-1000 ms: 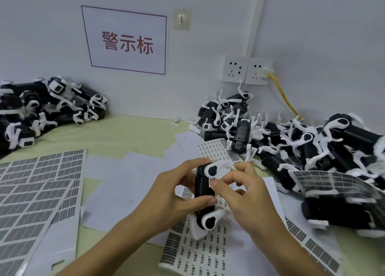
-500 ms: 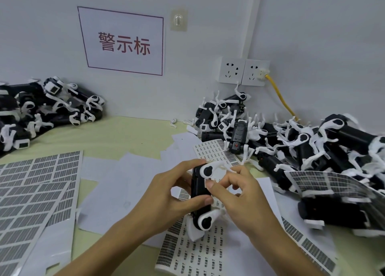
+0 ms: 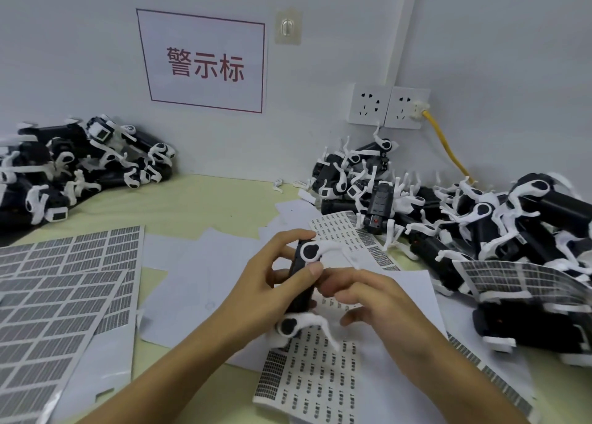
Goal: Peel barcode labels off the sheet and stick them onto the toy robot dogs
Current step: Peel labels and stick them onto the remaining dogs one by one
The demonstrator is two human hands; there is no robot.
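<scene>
The left hand [image 3: 256, 282] grips a black-and-white toy robot dog [image 3: 302, 282] by its body, thumb on the near side and fingers curled over the far end, holding it lengthwise just above a small-barcode label sheet [image 3: 307, 378] near the front edge of the table [image 3: 205, 205]. The right hand [image 3: 381, 298] sits against the dog's right flank, fingers bent in toward the black body; whether they pinch a label or only press on the dog cannot be told, since the fingertips are blurred and partly hidden.

Against the frames of a second and half a second ago, the right hand has dropped from the dog's upper white leg to the middle of its body, and the thumb and forefinger no longer show a clear pinch. That probably means a label is being smoothed down, or has just been set, so this dog is likely nearly finished.

A heap of robot dogs [image 3: 480, 225] fills the right back corner, and a second pile [image 3: 73, 167] lies at the left back. Larger barcode sheets [image 3: 64, 282] lie along the left edge.
</scene>
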